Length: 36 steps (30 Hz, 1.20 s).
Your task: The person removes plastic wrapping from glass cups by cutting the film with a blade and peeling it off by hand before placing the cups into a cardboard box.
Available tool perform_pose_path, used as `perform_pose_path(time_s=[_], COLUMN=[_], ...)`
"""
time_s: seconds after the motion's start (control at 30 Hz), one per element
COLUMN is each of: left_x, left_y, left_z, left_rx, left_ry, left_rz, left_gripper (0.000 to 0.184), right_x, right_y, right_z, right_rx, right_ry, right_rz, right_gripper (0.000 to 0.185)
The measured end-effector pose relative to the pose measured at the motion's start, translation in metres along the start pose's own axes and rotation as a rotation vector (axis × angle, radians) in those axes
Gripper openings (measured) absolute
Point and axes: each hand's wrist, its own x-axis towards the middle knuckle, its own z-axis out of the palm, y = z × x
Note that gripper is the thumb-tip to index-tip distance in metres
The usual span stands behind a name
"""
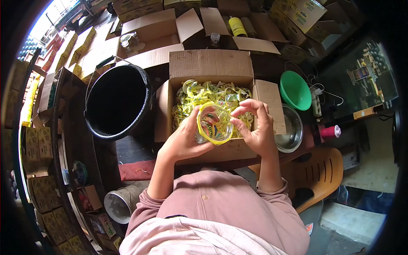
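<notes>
My left hand (187,138) is wrapped around a clear plastic cup (215,132), its round mouth tilted up toward me. A yellow band (200,127) runs around the cup's rim. At the rim's right side, my right hand (260,129) has thumb and forefinger brought together in a pinch; whatever is between the tips is too small to make out. Just beyond both hands is an open cardboard box (211,63) full of crumpled yellow printed plastic strips (193,95).
A large black bucket (148,102) stands left of the box. To the right are a green bowl (295,90), a metal bowl (297,131) and a pink spool (329,131). Open cartons (148,25) line the back. An orange chair (325,176) is at my right.
</notes>
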Motion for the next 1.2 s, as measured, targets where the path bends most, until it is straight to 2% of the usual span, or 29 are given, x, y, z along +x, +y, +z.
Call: perform_pose_path(time_s=[0.17, 0.37, 0.47, 0.63, 0.73, 0.9, 1.0, 1.1, 1.2], left_x=[0.002, 0.000, 0.000, 0.005, 0.008, 0.008, 0.008, 0.006, 0.008], left_y=[0.002, 0.001, -0.001, 0.013, 0.015, 0.017, 0.012, 0.008, 0.025], left_z=[-0.002, -0.005, -0.007, -0.006, -0.006, -0.007, -0.005, -0.006, -0.002], left_rx=[-0.006, -0.139, -0.172, -0.339, -0.371, -0.478, -0.463, -0.266, -0.370], left_ry=[-0.011, -0.043, -0.111, -0.150, -0.122, -0.092, -0.055, -0.010, 0.032], left_rz=[0.082, 0.011, -0.077, -0.049, -0.003, -0.074, -0.015, 0.075, -0.134], left_gripper=[0.098, 0.095, 0.088, 0.073, 0.067, 0.066, 0.067, 0.069, 0.074], right_x=[-0.001, 0.000, 0.002, 0.010, 0.015, 0.011, 0.011, 0.012, 0.012], right_y=[0.005, 0.006, 0.008, 0.012, 0.008, 0.000, -0.002, -0.001, 0.001], right_z=[0.003, 0.010, 0.012, 0.014, 0.005, -0.001, -0.003, -0.004, -0.003], right_rx=[0.021, 0.057, 0.038, 0.045, -0.096, 0.068, 0.060, 0.024, 0.006], right_ry=[0.003, 0.078, 0.121, 0.217, 0.180, -0.027, -0.084, -0.117, -0.133], right_rz=[0.014, 0.004, -0.009, -0.003, -0.123, -0.102, -0.110, -0.116, -0.089], right_gripper=[0.030, 0.029, 0.029, 0.024, 0.015, 0.007, 0.007, 0.008, 0.010])
